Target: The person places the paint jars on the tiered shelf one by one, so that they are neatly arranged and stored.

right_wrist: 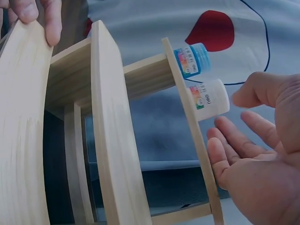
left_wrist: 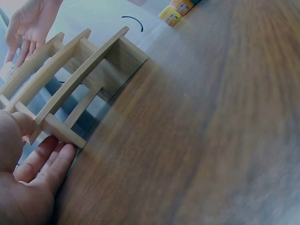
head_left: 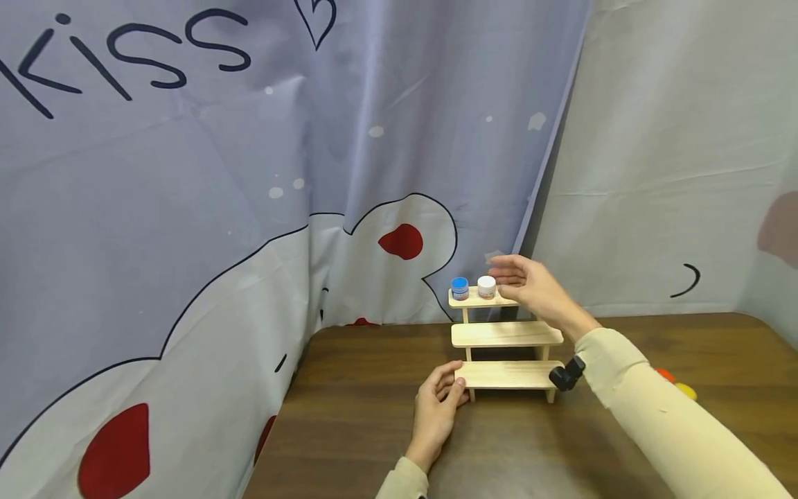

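Observation:
A three-step wooden display rack [head_left: 506,335] stands on the brown table. On its top step, toward the left end, sit a small blue jar [head_left: 459,289] and a white jar [head_left: 486,287] side by side. My left hand [head_left: 434,416] grips the left end of the lowest step, thumb on top and fingers beneath, beside the rack's leg. Just right of the white jar, my right hand [head_left: 530,287] hovers over the top step, fingers spread and holding nothing. In the right wrist view, a small gap separates its fingertips from the white jar [right_wrist: 209,100].
Orange and yellow jars [left_wrist: 169,16] stand on the table to the right, partly hidden behind the right sleeve [head_left: 679,416] in the head view. A printed curtain [head_left: 374,159] hangs behind the table [head_left: 374,388].

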`<move>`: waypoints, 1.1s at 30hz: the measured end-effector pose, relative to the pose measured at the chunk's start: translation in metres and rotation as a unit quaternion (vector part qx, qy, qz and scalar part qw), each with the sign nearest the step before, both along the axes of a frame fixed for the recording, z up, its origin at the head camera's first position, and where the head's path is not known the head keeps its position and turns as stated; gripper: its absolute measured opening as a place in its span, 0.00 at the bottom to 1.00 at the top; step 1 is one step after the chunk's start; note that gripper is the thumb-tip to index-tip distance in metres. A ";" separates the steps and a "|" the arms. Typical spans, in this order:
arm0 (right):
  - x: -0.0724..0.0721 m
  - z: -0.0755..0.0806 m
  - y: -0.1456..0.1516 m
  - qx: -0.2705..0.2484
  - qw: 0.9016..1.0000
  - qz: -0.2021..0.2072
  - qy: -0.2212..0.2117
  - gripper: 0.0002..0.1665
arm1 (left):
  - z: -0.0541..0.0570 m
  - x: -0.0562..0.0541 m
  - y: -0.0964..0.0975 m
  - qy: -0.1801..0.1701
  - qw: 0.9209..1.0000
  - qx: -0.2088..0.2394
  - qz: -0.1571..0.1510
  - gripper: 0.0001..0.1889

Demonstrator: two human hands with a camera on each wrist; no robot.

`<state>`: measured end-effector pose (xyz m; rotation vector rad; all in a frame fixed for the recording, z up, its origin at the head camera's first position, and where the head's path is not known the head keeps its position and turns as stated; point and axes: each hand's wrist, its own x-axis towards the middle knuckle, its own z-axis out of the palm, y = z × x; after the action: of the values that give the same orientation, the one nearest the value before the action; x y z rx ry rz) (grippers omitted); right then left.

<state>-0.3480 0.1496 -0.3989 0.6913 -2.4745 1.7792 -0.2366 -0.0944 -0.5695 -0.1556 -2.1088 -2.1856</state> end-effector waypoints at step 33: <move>0.048 0.036 0.071 -0.179 0.981 -0.044 0.066 0.42 | -0.002 -0.003 0.000 0.002 1.000 0.000 0.000 0.17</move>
<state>-0.2998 0.2210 -0.3632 0.6361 -1.9923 1.9959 -0.2396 -0.0941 -0.5718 -0.1599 -2.1059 -2.1826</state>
